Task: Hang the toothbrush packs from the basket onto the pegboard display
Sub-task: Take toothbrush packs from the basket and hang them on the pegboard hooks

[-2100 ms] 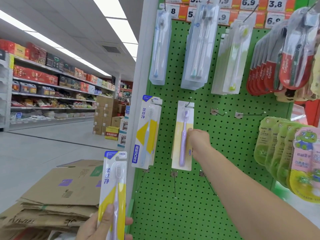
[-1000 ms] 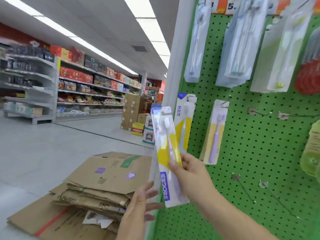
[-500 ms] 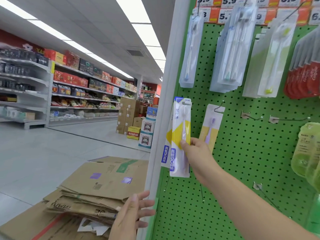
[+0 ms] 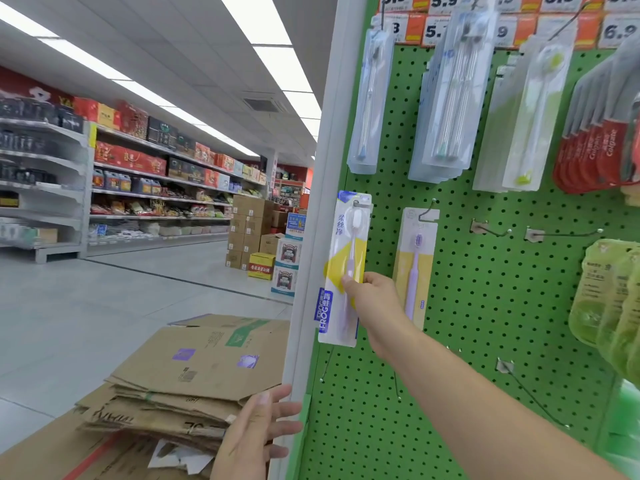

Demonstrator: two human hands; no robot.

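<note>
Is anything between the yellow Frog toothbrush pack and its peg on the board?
Nothing visible. The right hand pinches the Frog pack at mid-height, and its top already sits at the hook; whether the hook has passed through the hang hole can't be told.

Green pegboard [image 4: 485, 289], free room and obstructions:
- Right of the purple toothbrush pack [image 4: 414, 268]: two bare hooks [image 4: 491, 230], open board around them.
- Below that pack: three more bare hooks [image 4: 530, 396], board open.
- Above it: clear toothbrush packs [image 4: 446, 109] crowd the top row.
- Far right of it: green packs [image 4: 609, 299] jut outward.
</note>
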